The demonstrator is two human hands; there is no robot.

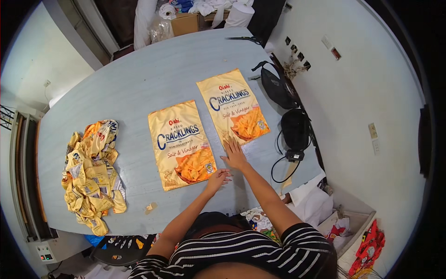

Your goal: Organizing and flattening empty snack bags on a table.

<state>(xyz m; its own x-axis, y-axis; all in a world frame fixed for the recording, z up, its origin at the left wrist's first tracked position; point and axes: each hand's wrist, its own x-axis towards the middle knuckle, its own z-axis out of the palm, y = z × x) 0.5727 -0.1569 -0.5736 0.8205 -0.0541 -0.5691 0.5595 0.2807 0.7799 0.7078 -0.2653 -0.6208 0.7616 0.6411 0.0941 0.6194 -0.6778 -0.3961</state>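
Two yellow printed fabric panels with a Cracklings snack design lie flat on the pale blue table (136, 83). My right hand (235, 154) rests with spread fingers at the lower left corner of the right panel (233, 104). Beside the lower right corner of the left panel (181, 146) is my left hand (218, 178), fingers apart and holding nothing; whether it touches the panel I cannot tell. A crumpled heap of similar yellow printed fabric (92, 174) lies at the table's left.
Black scissors (245, 39) lie at the far edge. Two black pouches (277, 87) and a looped black cable (273, 174) sit along the right edge, near the wall. A cardboard box (184, 24) and white rolls (239, 15) stand beyond the table. A tan scrap (151, 208) lies near the front.
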